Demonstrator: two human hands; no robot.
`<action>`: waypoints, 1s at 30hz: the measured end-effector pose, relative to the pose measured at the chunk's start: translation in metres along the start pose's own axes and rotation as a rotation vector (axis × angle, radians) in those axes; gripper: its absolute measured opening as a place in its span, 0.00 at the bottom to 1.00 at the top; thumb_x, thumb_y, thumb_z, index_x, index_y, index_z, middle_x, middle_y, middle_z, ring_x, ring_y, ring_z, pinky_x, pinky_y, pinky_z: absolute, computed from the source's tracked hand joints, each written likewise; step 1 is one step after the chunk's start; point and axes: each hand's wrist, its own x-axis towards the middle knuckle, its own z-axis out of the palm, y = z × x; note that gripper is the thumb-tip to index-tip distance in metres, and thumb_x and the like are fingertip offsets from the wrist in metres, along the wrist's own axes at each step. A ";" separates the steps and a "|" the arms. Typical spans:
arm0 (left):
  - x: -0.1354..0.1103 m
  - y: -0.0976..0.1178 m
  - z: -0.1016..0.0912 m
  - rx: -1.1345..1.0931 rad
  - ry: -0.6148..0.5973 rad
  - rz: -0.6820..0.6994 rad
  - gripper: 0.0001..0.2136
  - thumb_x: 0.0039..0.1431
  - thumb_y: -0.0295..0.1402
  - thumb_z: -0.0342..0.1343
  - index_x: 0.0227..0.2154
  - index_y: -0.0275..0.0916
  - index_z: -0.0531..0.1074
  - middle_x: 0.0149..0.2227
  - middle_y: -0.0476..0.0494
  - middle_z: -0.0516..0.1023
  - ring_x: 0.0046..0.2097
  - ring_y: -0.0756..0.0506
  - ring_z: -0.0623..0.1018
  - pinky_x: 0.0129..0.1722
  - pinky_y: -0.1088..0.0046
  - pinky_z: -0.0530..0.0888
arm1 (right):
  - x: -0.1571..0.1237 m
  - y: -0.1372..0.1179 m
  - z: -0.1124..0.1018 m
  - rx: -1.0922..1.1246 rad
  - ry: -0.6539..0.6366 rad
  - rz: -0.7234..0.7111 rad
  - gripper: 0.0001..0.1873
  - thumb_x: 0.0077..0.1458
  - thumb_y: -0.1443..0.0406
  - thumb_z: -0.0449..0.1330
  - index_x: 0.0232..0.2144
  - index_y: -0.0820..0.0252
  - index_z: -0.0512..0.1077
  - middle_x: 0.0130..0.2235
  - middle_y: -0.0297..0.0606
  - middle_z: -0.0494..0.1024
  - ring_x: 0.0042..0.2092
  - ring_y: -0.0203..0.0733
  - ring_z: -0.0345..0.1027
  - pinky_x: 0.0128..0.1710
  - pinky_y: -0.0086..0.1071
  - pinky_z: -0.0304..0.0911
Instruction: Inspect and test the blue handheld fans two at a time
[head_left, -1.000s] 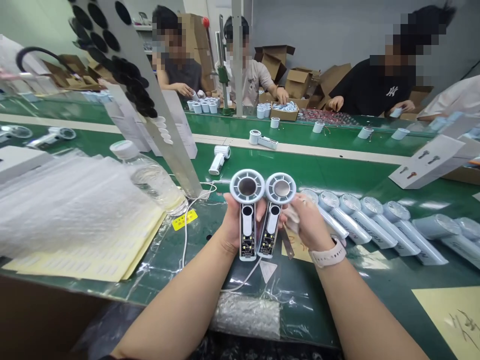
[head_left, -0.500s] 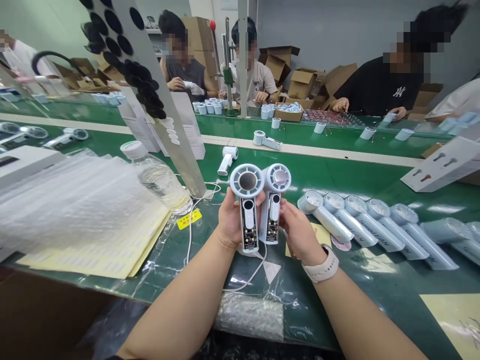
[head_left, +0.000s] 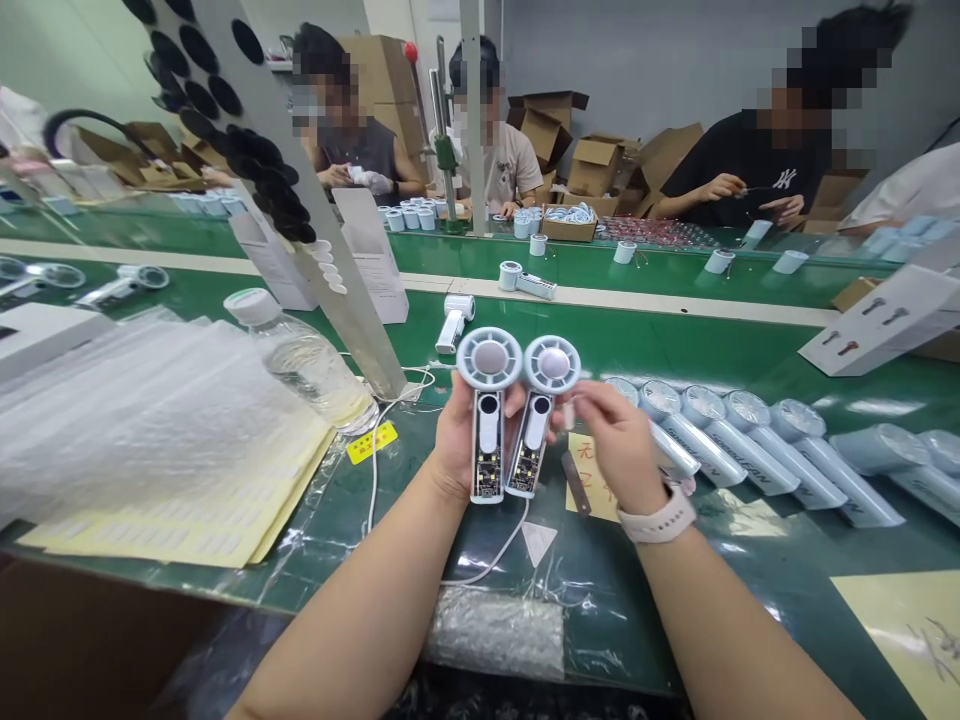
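Note:
Two handheld fans stand side by side in my left hand, whose fingers wrap behind them. The left fan and the right fan are pale blue with round slotted heads. Their handle fronts are uncovered, showing dark circuit boards and a white strip on each. My right hand, with a white watch on the wrist, is just right of the fans. Its thumb and finger pinch a small whitish piece, too small to name. A white cable runs below the fans; its upper end is hidden.
On the right lie several wrapped fans in a row. A water bottle leans by a metal post on the left, near plastic sleeves. Two more fans lie ahead on the green bench. Co-workers sit opposite.
My right hand has let go of the right fan and moved a little rightward, now pinching a small piece. Both fans are now in my left hand. A dark strip on the yellow paper has come into view.

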 end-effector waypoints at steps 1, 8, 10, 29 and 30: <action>0.001 -0.003 -0.002 0.014 -0.004 -0.045 0.29 0.47 0.64 0.59 0.24 0.37 0.68 0.33 0.39 0.78 0.46 0.34 0.80 0.44 0.59 0.78 | 0.005 -0.002 -0.011 0.048 0.068 -0.007 0.07 0.59 0.63 0.60 0.35 0.53 0.79 0.44 0.41 0.80 0.50 0.50 0.72 0.54 0.51 0.66; 0.002 -0.023 -0.008 0.037 -0.082 -0.252 0.30 0.47 0.64 0.59 0.26 0.35 0.72 0.31 0.39 0.78 0.40 0.38 0.81 0.39 0.67 0.77 | 0.012 -0.014 -0.027 0.523 -0.210 0.408 0.23 0.49 0.55 0.70 0.49 0.44 0.75 0.55 0.38 0.76 0.35 0.41 0.74 0.23 0.33 0.68; 0.000 -0.022 -0.008 0.055 -0.086 -0.243 0.30 0.48 0.63 0.59 0.27 0.35 0.73 0.31 0.40 0.78 0.39 0.39 0.81 0.41 0.67 0.77 | 0.011 -0.015 -0.024 0.623 -0.303 0.521 0.35 0.45 0.54 0.73 0.55 0.43 0.69 0.48 0.37 0.79 0.26 0.37 0.71 0.17 0.29 0.63; 0.002 -0.017 -0.002 0.032 -0.069 -0.135 0.31 0.44 0.66 0.60 0.22 0.37 0.68 0.31 0.39 0.77 0.39 0.37 0.81 0.39 0.63 0.77 | 0.012 -0.009 -0.010 0.379 0.013 0.573 0.28 0.51 0.38 0.61 0.24 0.55 0.70 0.16 0.33 0.70 0.18 0.40 0.63 0.16 0.33 0.57; 0.000 -0.013 0.000 0.023 -0.065 -0.089 0.31 0.43 0.66 0.60 0.21 0.38 0.67 0.32 0.39 0.77 0.40 0.36 0.81 0.40 0.61 0.77 | 0.009 -0.013 -0.006 0.468 -0.068 0.618 0.28 0.50 0.38 0.61 0.24 0.55 0.69 0.16 0.33 0.70 0.19 0.40 0.64 0.17 0.33 0.59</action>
